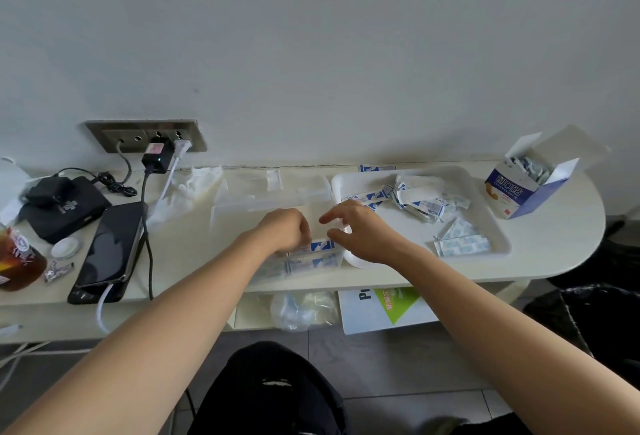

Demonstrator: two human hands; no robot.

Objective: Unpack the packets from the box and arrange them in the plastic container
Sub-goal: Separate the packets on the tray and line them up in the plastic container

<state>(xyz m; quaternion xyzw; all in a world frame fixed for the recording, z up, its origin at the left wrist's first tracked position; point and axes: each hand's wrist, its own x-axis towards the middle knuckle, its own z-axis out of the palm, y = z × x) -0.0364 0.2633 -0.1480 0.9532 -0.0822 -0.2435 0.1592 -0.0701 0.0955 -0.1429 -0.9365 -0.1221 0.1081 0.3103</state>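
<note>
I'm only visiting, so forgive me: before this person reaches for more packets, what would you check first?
1. Blue-and-white cardboard box open, with packets showing inside: ok.
2. Loose blue-and-white paper packets lying within reach on the white plastic tray: ok.
3. Clear plastic container open on top and already holding some packets: ok.
4. Right hand free, fingers relaxed and holding nothing: ok.
5. Left hand free: cannot tell, as its curled fingers hide what lies under them.
6. Room left in the container: cannot tell, since both hands cover much of it.
</note>
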